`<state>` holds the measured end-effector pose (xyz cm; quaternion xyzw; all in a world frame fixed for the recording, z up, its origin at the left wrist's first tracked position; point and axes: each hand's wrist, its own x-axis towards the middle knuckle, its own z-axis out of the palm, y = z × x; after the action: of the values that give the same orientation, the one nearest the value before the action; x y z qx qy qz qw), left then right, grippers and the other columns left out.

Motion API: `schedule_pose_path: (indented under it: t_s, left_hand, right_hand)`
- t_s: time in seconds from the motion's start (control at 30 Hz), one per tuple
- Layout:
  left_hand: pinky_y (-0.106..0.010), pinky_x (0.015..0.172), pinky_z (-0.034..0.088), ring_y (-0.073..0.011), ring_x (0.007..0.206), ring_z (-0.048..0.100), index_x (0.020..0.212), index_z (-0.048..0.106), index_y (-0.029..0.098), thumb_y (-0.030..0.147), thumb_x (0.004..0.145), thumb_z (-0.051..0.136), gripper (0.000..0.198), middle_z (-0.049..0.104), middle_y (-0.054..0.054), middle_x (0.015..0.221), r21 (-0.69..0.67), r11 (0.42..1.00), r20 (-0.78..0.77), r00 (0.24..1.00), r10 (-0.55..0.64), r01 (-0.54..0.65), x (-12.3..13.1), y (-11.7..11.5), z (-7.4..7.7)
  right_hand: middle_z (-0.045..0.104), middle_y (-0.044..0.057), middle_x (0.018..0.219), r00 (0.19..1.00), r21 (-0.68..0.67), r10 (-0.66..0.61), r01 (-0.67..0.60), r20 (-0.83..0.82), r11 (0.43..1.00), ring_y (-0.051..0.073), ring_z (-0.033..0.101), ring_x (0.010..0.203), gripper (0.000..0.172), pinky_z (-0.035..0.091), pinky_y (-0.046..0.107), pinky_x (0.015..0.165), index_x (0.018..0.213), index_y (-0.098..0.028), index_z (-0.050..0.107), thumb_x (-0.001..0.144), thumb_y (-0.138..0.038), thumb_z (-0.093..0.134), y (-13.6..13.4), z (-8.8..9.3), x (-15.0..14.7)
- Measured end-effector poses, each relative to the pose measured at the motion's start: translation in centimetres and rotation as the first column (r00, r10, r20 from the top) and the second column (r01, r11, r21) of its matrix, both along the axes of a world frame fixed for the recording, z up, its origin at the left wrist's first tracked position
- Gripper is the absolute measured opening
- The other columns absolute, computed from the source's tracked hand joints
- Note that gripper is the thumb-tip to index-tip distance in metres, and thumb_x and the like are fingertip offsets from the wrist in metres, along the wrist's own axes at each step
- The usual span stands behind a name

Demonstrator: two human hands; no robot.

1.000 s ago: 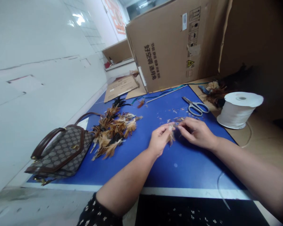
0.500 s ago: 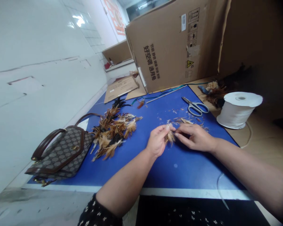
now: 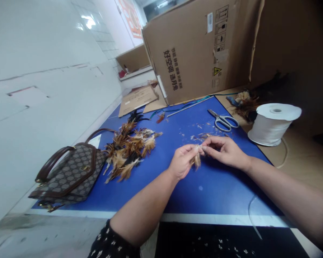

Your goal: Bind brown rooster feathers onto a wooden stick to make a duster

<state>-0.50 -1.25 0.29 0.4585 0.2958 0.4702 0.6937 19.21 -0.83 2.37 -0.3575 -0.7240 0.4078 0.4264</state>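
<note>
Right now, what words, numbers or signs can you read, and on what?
"好空调 选月兔": big letters on the big cardboard box.
"节能 静音 健康 环保": smaller line beside it, last word blurred.
Signs on it: up arrows, glass, umbrella, yellow triangle.
Too small or blurred: white label, bag emblem, orange poster.

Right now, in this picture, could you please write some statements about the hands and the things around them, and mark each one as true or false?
1. The left hand holds a small feather tuft. True.
2. The right hand grips the scissors. False: the right hand is at the feather tuft; the scissors lie on the blue surface.
3. The white spool stands to the right of the scissors. True.
4. The handbag lies to the right of the feather pile. False: the handbag is left of the feather pile.
5. The large cardboard box bears printed characters. True.
</note>
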Motion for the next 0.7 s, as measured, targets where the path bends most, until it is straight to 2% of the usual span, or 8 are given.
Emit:
schedule_pose_path:
  t_s: [0.3, 0.4, 0.5, 0.6, 0.7]
  left_hand:
    - [-0.025, 0.067, 0.047, -0.0118, 0.070, 0.062, 0.085, 0.073, 0.010, 0.039, 0.082, 0.080, 0.029, 0.070, -0.008, 0.084, -0.001, 1.000, -0.001, 1.000, 0.005, -0.005, 0.10, -0.08, 0.26]
    - [-0.025, 0.067, 0.047, -0.0123, 0.071, 0.062, 0.085, 0.073, 0.010, 0.039, 0.082, 0.080, 0.030, 0.070, -0.008, 0.084, -0.007, 1.000, -0.003, 1.000, 0.010, -0.010, 0.12, -0.07, 0.22]
    - [-0.024, 0.065, 0.047, -0.0118, 0.068, 0.062, 0.085, 0.073, 0.010, 0.040, 0.082, 0.079, 0.031, 0.071, -0.009, 0.084, -0.002, 1.000, -0.007, 1.000, 0.000, 0.000, 0.10, -0.07, 0.24]
    - [-0.024, 0.062, 0.046, -0.0104, 0.065, 0.060, 0.084, 0.073, 0.010, 0.040, 0.083, 0.079, 0.031, 0.071, -0.008, 0.083, 0.004, 1.000, -0.016, 1.000, -0.007, 0.007, 0.11, -0.09, 0.35]
    - [-0.024, 0.068, 0.049, -0.0123, 0.071, 0.065, 0.085, 0.073, 0.010, 0.037, 0.083, 0.079, 0.028, 0.072, -0.009, 0.084, -0.004, 1.000, 0.020, 1.000, 0.012, -0.012, 0.23, -0.04, 0.33]
  right_hand:
    - [0.072, 0.007, 0.078, 0.999, -0.019, -0.030, 0.029, -0.020, 0.999, 0.015, 0.061, 0.065, 0.028, 0.052, 0.028, 0.063, 0.090, -0.016, 0.071, 0.092, -0.044, 0.068, 0.13, -0.27, 0.04]
    - [0.071, 0.006, 0.079, 0.998, -0.016, -0.037, 0.036, -0.056, 0.999, 0.015, 0.061, 0.065, 0.029, 0.052, 0.028, 0.063, 0.101, -0.015, 0.071, 0.091, -0.042, 0.069, 0.15, -0.36, -0.05]
    - [0.072, 0.008, 0.090, 0.997, 0.062, -0.047, 0.051, -0.068, 0.997, 0.017, 0.065, 0.074, 0.030, 0.054, 0.029, 0.068, 0.108, -0.016, 0.073, 0.091, -0.040, 0.069, 0.20, -0.31, -0.04]
    - [0.071, 0.008, 0.088, 0.999, 0.145, -0.033, 0.033, -0.004, 0.989, 0.017, 0.065, 0.077, 0.023, 0.053, 0.030, 0.072, 0.096, -0.017, 0.076, 0.093, -0.038, 0.067, 0.29, -0.21, 0.06]
    - [0.070, 0.006, 0.082, 0.999, 0.141, -0.024, 0.021, 0.021, 0.990, 0.016, 0.064, 0.072, 0.022, 0.053, 0.029, 0.070, 0.088, -0.018, 0.075, 0.095, -0.037, 0.065, 0.35, -0.22, 0.18]
